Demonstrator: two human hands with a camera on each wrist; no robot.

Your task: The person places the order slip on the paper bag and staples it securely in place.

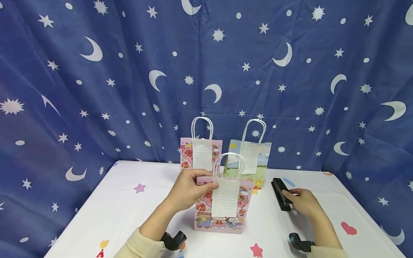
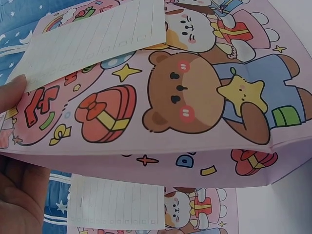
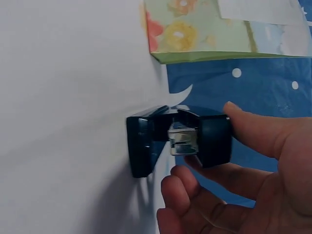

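At the middle of the table stands a pink gift bag (image 1: 202, 215) printed with cartoon animals, its white twisted handles up. A lined paper slip (image 1: 225, 200) lies against its front, below the handles. My left hand (image 1: 190, 190) pinches the bag's upper left edge, thumb on the front by the slip's edge and fingers behind. On the right, my right hand (image 1: 303, 202) grips the upper arm of a black stapler (image 1: 281, 193), thumb on one side and fingers on the other. In the right wrist view the stapler's jaws stand apart, with metal showing between them.
Behind stand a second pink gift bag (image 1: 185, 154) and a green and blue landscape gift bag (image 1: 264, 157), each with a lined slip on its front. A blue curtain (image 1: 206, 64) with moons and stars hangs behind the white patterned table (image 1: 155, 175).
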